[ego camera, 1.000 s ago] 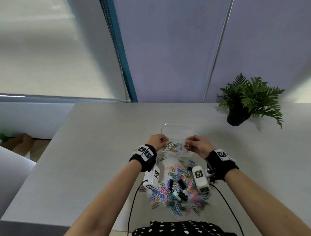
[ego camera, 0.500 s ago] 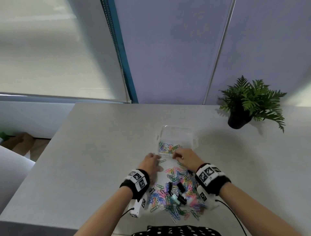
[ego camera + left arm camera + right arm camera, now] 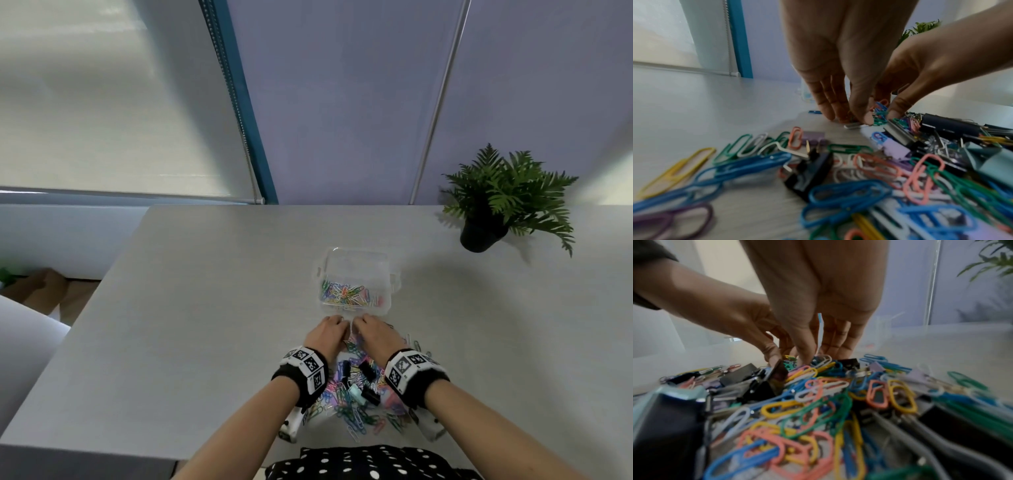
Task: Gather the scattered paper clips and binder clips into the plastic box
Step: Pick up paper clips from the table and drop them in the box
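Observation:
The clear plastic box (image 3: pixel 356 255) stands mid-table with coloured paper clips in its near half. Just in front of it lies the pile of paper clips (image 3: pixel 356 409) mixed with black binder clips (image 3: pixel 368 368) and a teal one (image 3: pixel 354 390). My left hand (image 3: pixel 329 330) and right hand (image 3: pixel 370 329) are side by side at the pile's far edge, fingertips down on the table. In the left wrist view my left hand (image 3: pixel 849 116) pinches a few clips between thumb and fingers. In the right wrist view my right hand (image 3: pixel 818 356) does the same among the clips.
A potted fern (image 3: pixel 486 219) stands at the back right of the grey table (image 3: pixel 205 308). Wall panels and a window blind rise behind the table's far edge. The table's left edge drops to the floor.
Both hands have drawn back from above the box and come down onto the far edge of the pile. Their fingers have closed on clips there.

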